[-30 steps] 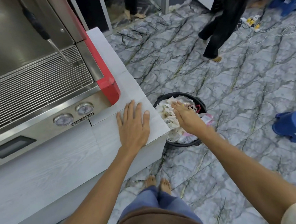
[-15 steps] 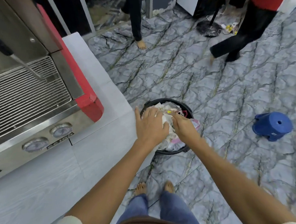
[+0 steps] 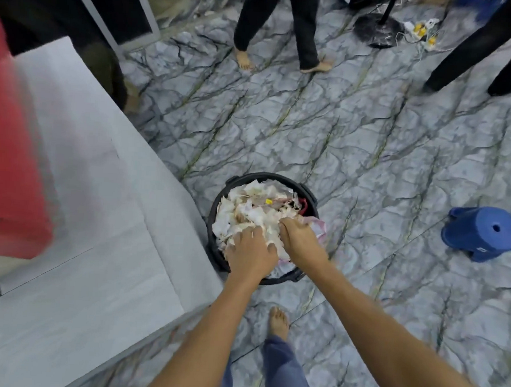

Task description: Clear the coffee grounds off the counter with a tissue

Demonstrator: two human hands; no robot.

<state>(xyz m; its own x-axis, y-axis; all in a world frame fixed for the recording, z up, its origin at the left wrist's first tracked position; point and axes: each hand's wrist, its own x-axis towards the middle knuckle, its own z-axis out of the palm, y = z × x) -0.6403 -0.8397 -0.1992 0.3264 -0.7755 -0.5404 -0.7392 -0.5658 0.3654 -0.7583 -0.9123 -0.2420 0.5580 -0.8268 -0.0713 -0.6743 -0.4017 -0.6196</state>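
Crumpled white tissue [image 3: 253, 214] heaps a black bin [image 3: 309, 196] beside the counter [image 3: 94, 273], where both hands press it down, apparently packing waste: left hand [image 3: 252, 253] flat, fingers spread; right hand [image 3: 300, 241] too curled under to judge. A blue stool [image 3: 482, 232] and bystanders' legs [image 3: 276, 27] ring the marble floor.

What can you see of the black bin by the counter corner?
The bin is round, black, plastic-looking, with small lugs on its rim. It stands upright on the marble-patterned floor, close beside the white counter corner. It is heaped above the rim with crumpled, stained tissues; something red and a pink bag edge show at its right side. The left hand and right hand both press on the heap.
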